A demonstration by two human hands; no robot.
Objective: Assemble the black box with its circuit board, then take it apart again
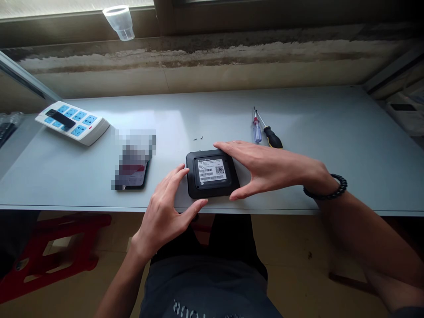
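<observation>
A flat black square electronic box (194,187), like a set-top box, lies near the desk's front edge. On its upward face is a white printed label (212,170) with a QR code and barcodes. My left hand (167,203) holds its left side with the fingertips, the thumb at the front edge. At the opposite side my right hand (265,165) reaches round it, fingers along the far edge and thumb by the near right corner. Small dark screws (198,138) lie just behind the box. Beyond my right hand rest a clear-handled screwdriver (257,130) and a black-handled screwdriver (273,138).
To the left lie a phone (132,176), partly pixelated, and a white power strip (74,121) with a black slim object (60,119) on top. The grey desk (318,128) meets a wall behind. A clear plastic cup (121,22) sits up by the window. A red stool (59,247) stands below left.
</observation>
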